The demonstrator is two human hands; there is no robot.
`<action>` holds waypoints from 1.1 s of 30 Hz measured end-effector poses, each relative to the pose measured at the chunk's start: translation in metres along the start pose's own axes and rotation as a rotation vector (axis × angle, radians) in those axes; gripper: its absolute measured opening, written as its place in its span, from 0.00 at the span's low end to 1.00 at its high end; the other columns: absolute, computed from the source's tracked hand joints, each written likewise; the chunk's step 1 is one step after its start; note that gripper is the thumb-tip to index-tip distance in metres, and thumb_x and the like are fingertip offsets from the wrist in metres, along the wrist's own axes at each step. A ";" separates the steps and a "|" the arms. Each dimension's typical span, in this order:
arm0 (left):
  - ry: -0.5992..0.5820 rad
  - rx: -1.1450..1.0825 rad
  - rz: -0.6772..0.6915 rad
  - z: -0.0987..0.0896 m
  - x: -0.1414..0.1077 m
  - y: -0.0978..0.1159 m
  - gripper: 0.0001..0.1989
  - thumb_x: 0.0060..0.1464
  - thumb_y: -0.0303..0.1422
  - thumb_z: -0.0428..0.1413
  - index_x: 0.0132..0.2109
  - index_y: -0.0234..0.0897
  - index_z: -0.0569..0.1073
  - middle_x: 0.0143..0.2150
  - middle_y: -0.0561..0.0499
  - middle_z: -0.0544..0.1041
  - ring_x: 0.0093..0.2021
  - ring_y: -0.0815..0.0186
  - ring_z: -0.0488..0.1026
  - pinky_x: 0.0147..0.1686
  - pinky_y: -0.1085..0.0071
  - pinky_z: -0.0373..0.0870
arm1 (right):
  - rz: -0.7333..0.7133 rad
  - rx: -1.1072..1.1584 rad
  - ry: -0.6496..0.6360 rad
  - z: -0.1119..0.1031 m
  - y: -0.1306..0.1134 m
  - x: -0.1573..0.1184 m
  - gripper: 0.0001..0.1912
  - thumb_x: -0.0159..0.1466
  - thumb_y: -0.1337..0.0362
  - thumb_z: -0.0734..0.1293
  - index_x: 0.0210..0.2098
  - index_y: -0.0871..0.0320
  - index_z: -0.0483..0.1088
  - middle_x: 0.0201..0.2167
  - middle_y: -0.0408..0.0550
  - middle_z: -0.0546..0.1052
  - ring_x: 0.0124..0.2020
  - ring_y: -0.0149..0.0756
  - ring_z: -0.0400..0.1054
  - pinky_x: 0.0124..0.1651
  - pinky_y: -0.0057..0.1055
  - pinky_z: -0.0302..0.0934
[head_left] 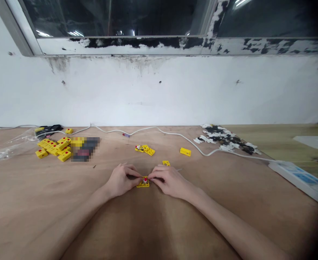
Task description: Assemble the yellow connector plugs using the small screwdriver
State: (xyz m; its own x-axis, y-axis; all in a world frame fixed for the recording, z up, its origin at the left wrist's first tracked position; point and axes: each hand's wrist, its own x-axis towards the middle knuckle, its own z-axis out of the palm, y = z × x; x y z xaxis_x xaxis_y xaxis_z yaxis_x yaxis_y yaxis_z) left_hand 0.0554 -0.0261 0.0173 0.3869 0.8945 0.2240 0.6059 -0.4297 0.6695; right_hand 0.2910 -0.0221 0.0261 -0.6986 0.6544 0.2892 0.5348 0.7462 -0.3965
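Observation:
My left hand pinches the left edge of a small yellow plastic case half, which lies open on the table before me. A red button on a pale part sits in the case. From the other side my right hand reaches in with thumb and forefinger together at the case's right edge. A thin grey rod-like tool sticks out behind that hand, and its grip is mostly hidden. Just beyond the right hand lies another yellow case piece.
Farther back lie open yellow case parts, a yellow shell and a small purple tube. Finished-looking yellow boxes are heaped left beside a clear bag. A white cable runs to a power strip; black-and-white scraps lie right.

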 end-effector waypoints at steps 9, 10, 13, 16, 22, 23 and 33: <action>0.016 0.104 0.030 0.000 -0.003 0.008 0.07 0.54 0.32 0.62 0.34 0.51 0.84 0.35 0.55 0.82 0.38 0.66 0.75 0.41 0.71 0.68 | -0.037 0.027 -0.011 -0.005 -0.002 0.001 0.15 0.66 0.74 0.63 0.42 0.53 0.79 0.37 0.44 0.79 0.39 0.35 0.71 0.45 0.33 0.62; 0.013 0.116 0.024 0.000 -0.003 0.008 0.07 0.54 0.32 0.62 0.34 0.51 0.84 0.35 0.55 0.81 0.38 0.66 0.75 0.41 0.71 0.67 | -0.028 0.046 -0.009 -0.005 -0.002 0.000 0.15 0.65 0.74 0.63 0.43 0.53 0.79 0.38 0.44 0.79 0.39 0.35 0.71 0.45 0.32 0.62; 0.019 0.106 0.004 0.001 -0.003 0.006 0.06 0.55 0.34 0.62 0.35 0.52 0.84 0.35 0.55 0.81 0.37 0.67 0.74 0.41 0.71 0.67 | 0.023 0.101 0.011 -0.007 0.000 -0.004 0.18 0.65 0.74 0.62 0.48 0.52 0.77 0.43 0.45 0.77 0.38 0.33 0.72 0.43 0.30 0.64; 0.030 0.067 0.009 0.004 -0.002 0.002 0.05 0.54 0.35 0.63 0.35 0.51 0.85 0.35 0.54 0.81 0.38 0.66 0.74 0.42 0.71 0.67 | 0.097 0.087 0.097 -0.010 0.012 -0.007 0.18 0.68 0.71 0.61 0.53 0.52 0.74 0.45 0.47 0.77 0.41 0.34 0.72 0.45 0.30 0.65; 0.046 0.045 -0.001 0.006 -0.003 0.001 0.04 0.54 0.36 0.63 0.35 0.50 0.84 0.35 0.54 0.81 0.39 0.64 0.74 0.45 0.68 0.67 | 0.320 -0.161 0.254 -0.019 0.062 -0.012 0.15 0.69 0.67 0.60 0.51 0.57 0.74 0.48 0.51 0.78 0.48 0.41 0.72 0.52 0.38 0.65; 0.044 0.044 0.000 0.006 -0.004 0.001 0.04 0.54 0.37 0.63 0.35 0.50 0.84 0.35 0.54 0.81 0.40 0.64 0.74 0.46 0.67 0.67 | 0.335 -0.181 0.248 -0.019 0.069 -0.013 0.14 0.69 0.67 0.60 0.49 0.58 0.76 0.47 0.51 0.79 0.48 0.43 0.72 0.52 0.40 0.64; 0.001 -0.052 0.044 -0.003 -0.009 -0.001 0.11 0.59 0.41 0.59 0.46 0.47 0.82 0.42 0.51 0.82 0.45 0.62 0.75 0.49 0.66 0.69 | 0.338 -0.288 0.200 -0.019 0.069 -0.015 0.18 0.69 0.64 0.60 0.54 0.55 0.74 0.57 0.55 0.71 0.56 0.49 0.65 0.60 0.50 0.56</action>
State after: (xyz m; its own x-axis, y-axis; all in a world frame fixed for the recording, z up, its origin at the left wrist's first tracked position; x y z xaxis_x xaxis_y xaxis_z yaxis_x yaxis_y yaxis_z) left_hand 0.0491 -0.0334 0.0168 0.4119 0.8748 0.2550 0.5509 -0.4620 0.6951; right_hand 0.3480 0.0220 0.0110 -0.3729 0.8556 0.3592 0.8457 0.4726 -0.2479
